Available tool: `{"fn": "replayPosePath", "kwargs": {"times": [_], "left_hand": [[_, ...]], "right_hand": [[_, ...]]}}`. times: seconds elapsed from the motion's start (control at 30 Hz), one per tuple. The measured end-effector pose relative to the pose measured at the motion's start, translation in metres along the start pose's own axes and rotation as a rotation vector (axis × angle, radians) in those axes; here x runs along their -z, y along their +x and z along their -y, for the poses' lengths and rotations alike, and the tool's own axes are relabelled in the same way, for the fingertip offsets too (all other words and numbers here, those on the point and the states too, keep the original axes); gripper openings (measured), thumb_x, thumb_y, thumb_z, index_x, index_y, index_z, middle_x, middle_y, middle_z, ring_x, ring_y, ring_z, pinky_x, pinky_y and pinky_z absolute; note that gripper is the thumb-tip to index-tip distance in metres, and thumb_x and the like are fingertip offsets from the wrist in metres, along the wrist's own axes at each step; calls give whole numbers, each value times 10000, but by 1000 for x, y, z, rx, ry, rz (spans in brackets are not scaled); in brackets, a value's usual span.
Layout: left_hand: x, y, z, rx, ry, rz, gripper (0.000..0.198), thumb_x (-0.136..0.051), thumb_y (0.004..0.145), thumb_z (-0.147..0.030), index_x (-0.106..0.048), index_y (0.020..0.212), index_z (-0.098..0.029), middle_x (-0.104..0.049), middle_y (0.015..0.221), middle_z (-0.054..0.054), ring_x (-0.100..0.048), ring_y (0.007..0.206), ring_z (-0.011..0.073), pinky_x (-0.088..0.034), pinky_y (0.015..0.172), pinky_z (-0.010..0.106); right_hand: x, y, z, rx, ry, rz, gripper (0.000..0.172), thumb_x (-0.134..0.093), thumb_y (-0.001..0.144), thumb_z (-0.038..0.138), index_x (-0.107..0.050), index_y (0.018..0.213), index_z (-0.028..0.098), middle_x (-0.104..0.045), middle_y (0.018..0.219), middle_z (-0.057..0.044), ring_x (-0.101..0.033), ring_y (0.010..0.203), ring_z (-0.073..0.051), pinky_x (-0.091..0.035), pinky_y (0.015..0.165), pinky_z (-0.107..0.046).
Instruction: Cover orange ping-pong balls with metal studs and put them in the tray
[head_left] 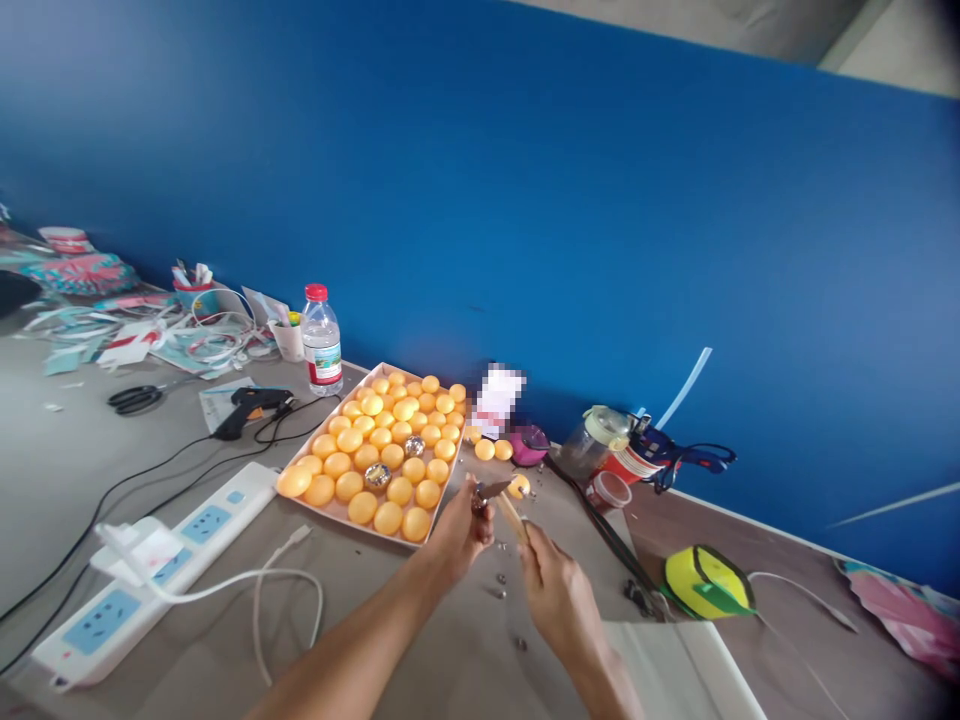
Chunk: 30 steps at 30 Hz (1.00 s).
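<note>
My left hand [461,535] is closed, its fingers pinching a small shiny silvery piece [480,497], partly hidden by the fingers. My right hand [559,590] grips a wooden-handled tool [513,517] whose dark, pointed metal head meets or overlaps the silvery piece; it looks like a small hammer. Left of my hands, a shallow tray [349,522] holds many orange balls [388,518], with two silver-studded balls [377,476] among them. A loose orange ball [518,487] lies just beyond the tool. Small metal bits [502,579] are scattered on the table around my hands.
A white power strip [195,560] with cables lies at left, near a glue gun [251,408] and scissors [135,399]. A water bottle [322,345] stands behind the tray. At right are a clear jar [592,445], a red cup [609,491] and a yellow-green tape measure [705,582].
</note>
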<state>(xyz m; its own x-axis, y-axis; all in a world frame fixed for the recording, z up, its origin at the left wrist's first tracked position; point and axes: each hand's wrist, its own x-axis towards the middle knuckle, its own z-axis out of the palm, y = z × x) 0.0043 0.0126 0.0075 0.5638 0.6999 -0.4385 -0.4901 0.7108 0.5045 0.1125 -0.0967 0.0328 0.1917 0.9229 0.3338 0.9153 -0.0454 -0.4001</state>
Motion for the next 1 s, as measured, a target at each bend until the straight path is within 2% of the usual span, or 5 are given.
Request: {"fn": "replayPosePath", "kwargs": {"times": [0.2,0.37,0.53,0.7,1.0], "left_hand": [[-1,-1,-3,-45,-23,0,428,-501,771,-562,-339,629,-193,-480,507,-32,-326,353,43,-212,401,187],[-2,-5,-2,24,-24,-12,391,-531,775,-526,-382,656,-184,-489,527,-28,-337,368,35,-240,414,173],[-1,-1,-3,-15,-67,90,412,-485,781,-577,-384,678,-192,-517,552,-17,-377,383,62,-265,420,194],[4,5,0,17,-75,25,411,-446,809,-569,-407,694,-176,-517,547,-9,-387,383,58,-266,417,186],[0,0,4,-54,25,-2,344,-484,807,-501,-413,697,-183,-509,543,-16,-408,387,64,-273,413,197]], "right_hand": [[3,0,-1,-13,86,-266,294,-362,883,309,-576,997,145,-664,773,-88,-611,635,-164,-468,580,-244],[-1,1,-2,-16,50,-36,303,-343,881,274,-591,1007,155,-674,754,-74,-614,584,-163,-452,527,-233],[9,1,-3,-55,97,-266,298,-359,880,339,-574,934,140,-630,700,-68,-580,581,-155,-452,553,-236],[5,0,-3,-46,60,-9,310,-333,884,289,-591,994,156,-668,736,-68,-612,590,-166,-451,526,-236],[8,0,3,-3,52,-73,289,-354,883,292,-591,985,163,-668,739,-69,-611,597,-164,-454,540,-235]]}}
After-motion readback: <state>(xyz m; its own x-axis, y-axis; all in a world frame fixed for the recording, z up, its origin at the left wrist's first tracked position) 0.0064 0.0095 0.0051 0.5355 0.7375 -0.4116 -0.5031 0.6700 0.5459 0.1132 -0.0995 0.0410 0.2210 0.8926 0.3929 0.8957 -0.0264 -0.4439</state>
